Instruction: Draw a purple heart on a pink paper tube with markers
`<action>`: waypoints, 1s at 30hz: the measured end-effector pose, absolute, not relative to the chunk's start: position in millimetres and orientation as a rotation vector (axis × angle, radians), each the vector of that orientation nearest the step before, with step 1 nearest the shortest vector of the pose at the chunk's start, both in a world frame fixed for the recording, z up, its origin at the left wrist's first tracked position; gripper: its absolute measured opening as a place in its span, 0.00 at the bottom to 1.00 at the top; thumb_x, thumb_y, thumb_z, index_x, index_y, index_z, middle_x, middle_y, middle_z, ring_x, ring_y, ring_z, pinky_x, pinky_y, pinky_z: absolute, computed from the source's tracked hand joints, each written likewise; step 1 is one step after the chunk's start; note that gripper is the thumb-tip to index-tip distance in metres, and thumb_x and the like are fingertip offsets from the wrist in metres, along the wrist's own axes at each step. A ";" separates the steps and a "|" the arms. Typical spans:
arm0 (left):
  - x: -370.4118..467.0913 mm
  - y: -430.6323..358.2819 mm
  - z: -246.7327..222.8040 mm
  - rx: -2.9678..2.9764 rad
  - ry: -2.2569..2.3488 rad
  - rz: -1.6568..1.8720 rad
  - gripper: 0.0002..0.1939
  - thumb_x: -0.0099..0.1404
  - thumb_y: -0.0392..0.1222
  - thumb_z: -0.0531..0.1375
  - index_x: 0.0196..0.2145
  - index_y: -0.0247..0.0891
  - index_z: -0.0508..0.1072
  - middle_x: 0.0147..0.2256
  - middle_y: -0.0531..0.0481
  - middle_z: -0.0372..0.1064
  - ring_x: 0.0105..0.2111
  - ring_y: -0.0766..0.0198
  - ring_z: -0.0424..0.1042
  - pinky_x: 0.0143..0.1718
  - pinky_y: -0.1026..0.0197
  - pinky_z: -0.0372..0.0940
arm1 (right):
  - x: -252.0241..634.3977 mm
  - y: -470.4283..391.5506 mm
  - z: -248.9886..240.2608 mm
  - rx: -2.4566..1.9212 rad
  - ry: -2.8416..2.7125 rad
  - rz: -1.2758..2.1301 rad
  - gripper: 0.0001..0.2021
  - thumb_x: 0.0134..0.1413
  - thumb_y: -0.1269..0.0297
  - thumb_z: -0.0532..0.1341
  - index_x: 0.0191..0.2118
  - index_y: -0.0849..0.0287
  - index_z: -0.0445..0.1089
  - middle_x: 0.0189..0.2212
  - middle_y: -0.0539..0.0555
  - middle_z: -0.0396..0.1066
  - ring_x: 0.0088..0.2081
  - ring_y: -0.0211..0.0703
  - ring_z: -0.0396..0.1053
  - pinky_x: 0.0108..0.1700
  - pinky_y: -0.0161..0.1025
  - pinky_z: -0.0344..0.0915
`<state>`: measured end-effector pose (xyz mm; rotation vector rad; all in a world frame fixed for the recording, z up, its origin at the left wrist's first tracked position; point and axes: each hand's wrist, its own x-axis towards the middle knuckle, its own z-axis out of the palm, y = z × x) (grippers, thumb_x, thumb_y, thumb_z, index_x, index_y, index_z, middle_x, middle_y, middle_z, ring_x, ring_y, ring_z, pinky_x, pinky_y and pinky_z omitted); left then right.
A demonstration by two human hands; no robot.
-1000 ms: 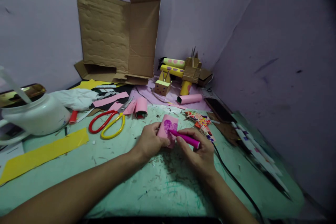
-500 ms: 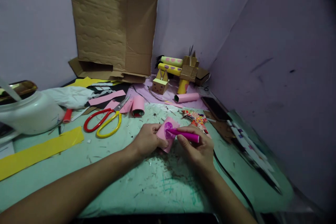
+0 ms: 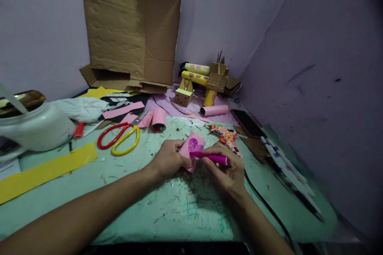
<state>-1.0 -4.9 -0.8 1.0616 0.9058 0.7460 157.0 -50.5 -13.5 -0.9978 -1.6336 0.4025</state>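
Note:
My left hand [image 3: 170,158] is closed around the left side of a pink paper-covered tube [image 3: 186,148], holding it tilted above the table. A purple heart drawing [image 3: 195,145] shows on the tube's upper face, its left part filled in with strokes. In my right hand [image 3: 229,167] is a magenta marker [image 3: 214,157], gripped between thumb and fingers. The marker's tip touches the drawing near the lower left of the heart. The tube's underside is hidden from me.
Left of my hands lie scissors [image 3: 125,137] with red and yellow handles and a yellow strip [image 3: 50,170]. Behind are another pink tube [image 3: 158,119], cardboard figures [image 3: 184,95] and a standing cardboard box [image 3: 119,32]. A phone [image 3: 247,123] and several markers [image 3: 287,167] lie right, beside a black cable [image 3: 266,203].
The marker tip has shifted slightly downward on the heart, uncovering more of its upper right. Both hands keep their grips. The whole view has moved slightly.

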 end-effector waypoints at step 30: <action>-1.3 -6.4 0.7 1.151 0.983 0.742 0.13 0.34 0.27 0.60 0.23 0.32 0.73 0.18 0.55 0.65 0.18 0.68 0.60 0.19 0.65 0.53 | 157.8 -50.2 -13.3 -0.989 -1.661 0.381 0.04 0.52 0.69 0.63 0.34 0.56 0.75 0.26 0.51 0.74 0.27 0.42 0.69 0.30 0.38 0.65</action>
